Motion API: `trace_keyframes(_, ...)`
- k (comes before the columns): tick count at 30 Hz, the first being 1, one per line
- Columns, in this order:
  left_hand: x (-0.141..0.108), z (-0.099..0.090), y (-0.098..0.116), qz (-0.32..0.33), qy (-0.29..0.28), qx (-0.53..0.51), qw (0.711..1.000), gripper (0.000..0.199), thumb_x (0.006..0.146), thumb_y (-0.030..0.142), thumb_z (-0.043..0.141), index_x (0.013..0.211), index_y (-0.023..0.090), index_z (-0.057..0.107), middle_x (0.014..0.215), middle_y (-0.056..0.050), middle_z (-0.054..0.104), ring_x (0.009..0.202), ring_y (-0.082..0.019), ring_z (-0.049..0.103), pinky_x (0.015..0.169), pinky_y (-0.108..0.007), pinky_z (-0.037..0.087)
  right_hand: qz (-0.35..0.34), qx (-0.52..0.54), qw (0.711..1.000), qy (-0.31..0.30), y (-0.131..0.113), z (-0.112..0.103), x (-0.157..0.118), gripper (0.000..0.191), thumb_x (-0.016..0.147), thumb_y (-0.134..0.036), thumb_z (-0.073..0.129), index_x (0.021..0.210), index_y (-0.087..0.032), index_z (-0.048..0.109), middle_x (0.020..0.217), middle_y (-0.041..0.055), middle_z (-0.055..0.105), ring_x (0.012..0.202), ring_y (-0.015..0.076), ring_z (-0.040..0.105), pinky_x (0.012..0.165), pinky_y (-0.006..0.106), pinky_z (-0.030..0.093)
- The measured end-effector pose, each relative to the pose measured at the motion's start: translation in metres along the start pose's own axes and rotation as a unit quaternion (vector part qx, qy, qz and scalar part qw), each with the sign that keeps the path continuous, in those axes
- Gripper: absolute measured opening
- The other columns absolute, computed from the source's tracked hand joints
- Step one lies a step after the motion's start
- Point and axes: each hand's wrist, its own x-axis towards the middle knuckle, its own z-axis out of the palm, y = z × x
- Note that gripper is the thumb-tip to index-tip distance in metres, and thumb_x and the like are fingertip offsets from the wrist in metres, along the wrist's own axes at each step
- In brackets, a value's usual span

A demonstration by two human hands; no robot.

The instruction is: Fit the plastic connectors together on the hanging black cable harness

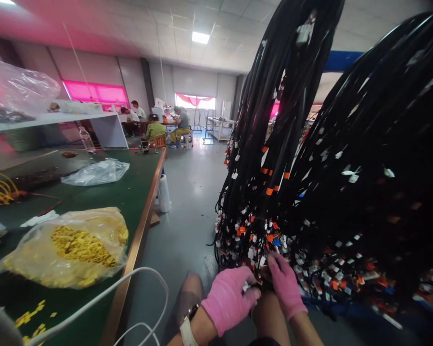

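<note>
White cable (pixel 82 303), smooth and round, arches over the near left part of the bench (pixel 140 168) and curls past its right edge. Just beyond it, the left hand (pixel 229 298), in a pink glove with a pale-strapped watch (pixel 188 327) at the wrist, curls thumb and forefinger towards each other with only a small gap; I can't tell whether they have hold of anything. The right hand (pixel 285 286), gloved alike, has its fingers bent close together among the cable ends, their grip hidden from me.

Both work at the foot of a black cable bundle (pixel 252 158), which hangs off the bench's right side, across a strip of grey floor (pixel 191 211). Its long axis runs nearly upright, the top leaning right, the ends pointing down into a thicket of small white, orange and blue connectors (pixel 270 238). The strands are slim with a dull sheen, and orange bands (pixel 269 191) wrap some partway down. To its right hangs a broader dark bundle (pixel 346 144).

Along the green bench's right edge slumps a crinkled, see-through bag of yellow pieces (pixel 82 247); a flatter clear bag (pixel 101 173) lies towards the far right corner.
</note>
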Motion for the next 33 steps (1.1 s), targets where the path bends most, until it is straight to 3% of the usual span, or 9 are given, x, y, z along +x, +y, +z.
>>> trace_keyframes(2,-0.004,0.005,0.001,-0.004,-0.011,0.04,0.999,0.023,0.071,0.026,0.061,0.093,0.024,0.067,0.09,-0.006,0.066,0.083,-0.026,0.058,0.076,-0.035,0.04,-0.032,-0.057,0.998,0.017,-0.004,-0.002,-0.001,0.038,0.08,-0.046,0.052,0.108,-0.021,0.059,0.097,0.0077,0.067,0.09,0.0268,0.062,0.085,0.045,0.046)
trace_keyframes(5,-0.006,0.005,0.005,0.001,0.015,0.08,0.997,0.026,0.074,0.015,0.053,0.094,0.024,0.067,0.102,-0.008,0.062,0.09,-0.026,0.057,0.08,-0.035,0.041,-0.136,-0.119,0.981,-0.065,-0.019,-0.003,-0.006,0.033,0.085,-0.037,0.044,0.106,-0.022,0.065,0.111,0.0087,0.066,0.108,0.0265,0.057,0.099,0.046,0.037)
trace_keyframes(8,-0.006,0.0,0.012,0.017,0.049,0.124,0.991,0.032,0.082,0.01,0.041,0.089,0.025,0.068,0.102,-0.008,0.061,0.087,-0.022,0.057,0.076,-0.031,0.043,-0.169,-0.13,0.962,-0.169,-0.038,-0.005,-0.012,0.034,0.088,-0.03,0.039,0.103,-0.023,0.068,0.104,0.0082,0.068,0.103,0.0242,0.058,0.094,0.044,0.042)
trace_keyframes(11,-0.006,-0.002,0.017,0.077,0.052,0.177,0.98,0.038,0.086,0.01,0.039,0.108,0.03,0.063,0.104,-0.005,0.062,0.094,-0.022,0.055,0.082,-0.032,0.045,-0.191,-0.153,0.941,-0.234,-0.05,-0.005,-0.019,0.03,0.084,-0.023,0.043,0.102,-0.022,0.067,0.1,0.0078,0.067,0.098,0.0235,0.057,0.092,0.042,0.043)
trace_keyframes(16,-0.008,0.002,0.02,0.065,0.057,0.246,0.965,0.06,0.081,0.002,0.037,0.128,0.038,0.046,0.106,-0.004,0.058,0.09,-0.021,0.058,0.077,-0.031,0.05,-0.227,-0.2,0.913,-0.274,-0.058,-0.005,-0.027,0.022,0.076,-0.013,0.05,0.089,-0.021,0.066,0.091,0.0064,0.064,0.089,0.022,0.054,0.086,0.04,0.045)
trace_keyframes(20,-0.009,-0.004,0.023,0.063,0.027,0.229,0.971,0.078,0.068,-0.005,0.039,0.135,0.036,0.037,0.116,-0.007,0.052,0.094,-0.022,0.059,0.082,-0.032,0.052,-0.229,-0.193,0.898,-0.321,-0.067,-0.009,-0.03,0.018,0.08,-0.016,0.053,0.088,-0.024,0.067,0.1,0.0053,0.063,0.096,0.0215,0.053,0.086,0.036,0.045)
trace_keyframes(24,-0.009,-0.011,0.027,0.066,-0.007,0.22,0.973,0.085,0.065,-0.005,0.043,0.14,0.033,0.031,0.127,-0.01,0.047,0.103,-0.025,0.057,0.088,-0.036,0.051,-0.228,-0.191,0.895,-0.332,-0.066,-0.011,-0.03,0.01,0.083,-0.024,0.056,0.082,-0.024,0.066,0.097,0.0041,0.062,0.093,0.0207,0.053,0.083,0.034,0.045)
trace_keyframes(28,-0.012,-0.019,0.029,0.085,0.073,0.238,0.965,0.074,0.074,-0.001,0.043,0.141,0.027,0.031,0.134,-0.012,0.043,0.118,-0.027,0.048,0.098,-0.04,0.045,-0.238,-0.202,0.897,-0.313,-0.055,-0.009,-0.029,0.017,0.087,-0.032,0.051,0.076,-0.023,0.06,0.08,0.0021,0.061,0.087,0.0205,0.051,0.08,0.035,0.044)
trace_keyframes(33,-0.046,-0.042,0.032,0.189,0.102,0.127,0.968,0.05,0.079,0.014,0.053,0.126,0.029,0.052,0.116,-0.009,0.057,0.103,-0.026,0.056,0.087,-0.039,0.049,-0.239,-0.159,0.927,-0.242,-0.039,-0.003,-0.029,0.032,0.091,-0.04,0.041,0.066,-0.023,0.051,0.068,0.0002,0.054,0.076,0.0192,0.048,0.074,0.035,0.043)
